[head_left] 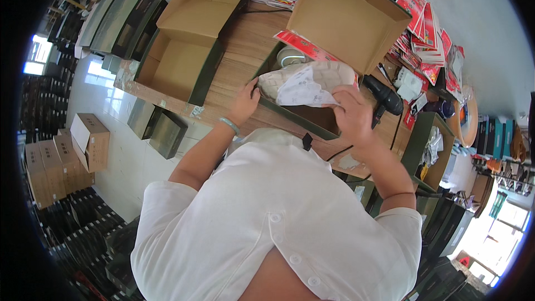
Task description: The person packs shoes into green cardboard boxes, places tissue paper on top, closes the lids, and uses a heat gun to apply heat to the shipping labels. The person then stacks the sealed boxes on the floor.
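Lying in an open dark-green cardboard box with a plain brown interior, one beige, rounded, shoe-like article with a grid-patterned surface; material not certain. Box stands on a wood-grain table, lid tilted back.

Covering: one thin white sheet of printed paper, draped over the article's near side.

Adjacent: one flat red printed paper packet, at the article's far side; one black pistol-shaped appliance, just right of the box.

Left hand: bare, fingers bent, at the box's left corner; whether it clasps the wall or merely leans there cannot be told. Pale bangle at the wrist. Point of hand.

Right hand: bare, slightly blurred, thumb and fingers drawn narrow, apparently pinching the sheet's right edge.

Handling, by judgement: article light, soft-skinned, yielding, easily dented; best taken around its broad middle with spread fingers. Sheet nearly weightless, limp, prone to creasing and tearing; best pinched lightly at an edge. Box light, stiff along its walls, weaker at the lid fold; best steadied by a corner.
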Demonstrator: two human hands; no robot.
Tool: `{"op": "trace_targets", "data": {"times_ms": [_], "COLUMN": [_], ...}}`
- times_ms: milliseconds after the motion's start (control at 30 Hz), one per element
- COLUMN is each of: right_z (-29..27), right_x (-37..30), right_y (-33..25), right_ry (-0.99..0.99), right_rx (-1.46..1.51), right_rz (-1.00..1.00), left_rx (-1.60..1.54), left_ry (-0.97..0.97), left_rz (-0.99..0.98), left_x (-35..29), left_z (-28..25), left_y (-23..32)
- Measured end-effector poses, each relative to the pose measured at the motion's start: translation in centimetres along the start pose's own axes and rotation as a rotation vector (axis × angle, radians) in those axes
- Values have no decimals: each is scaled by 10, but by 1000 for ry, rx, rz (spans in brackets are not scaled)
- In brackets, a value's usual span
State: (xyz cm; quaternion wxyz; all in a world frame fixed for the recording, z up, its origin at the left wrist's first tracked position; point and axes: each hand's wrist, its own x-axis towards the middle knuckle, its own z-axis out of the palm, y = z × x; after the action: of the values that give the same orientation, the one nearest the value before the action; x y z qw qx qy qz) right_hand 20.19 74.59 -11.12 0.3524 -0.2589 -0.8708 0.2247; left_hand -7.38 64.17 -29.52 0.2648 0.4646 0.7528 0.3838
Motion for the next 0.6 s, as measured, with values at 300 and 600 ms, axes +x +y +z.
{"op": "trace_targets", "data": {"times_ms": [300, 600], "right_z": [-95, -169], "right_x": [77, 178], "right_y": [-2, -50], "right_ry": [321, 1045], "right_rx": [-270, -276], "right_rz": [-296, -143], "left_rx": [-6, 235], "left_ry": [96, -216], "left_rz": [-68, 233], "left_x": [-30, -30], "left_z": [17, 0], "left_y": [16, 16]}}
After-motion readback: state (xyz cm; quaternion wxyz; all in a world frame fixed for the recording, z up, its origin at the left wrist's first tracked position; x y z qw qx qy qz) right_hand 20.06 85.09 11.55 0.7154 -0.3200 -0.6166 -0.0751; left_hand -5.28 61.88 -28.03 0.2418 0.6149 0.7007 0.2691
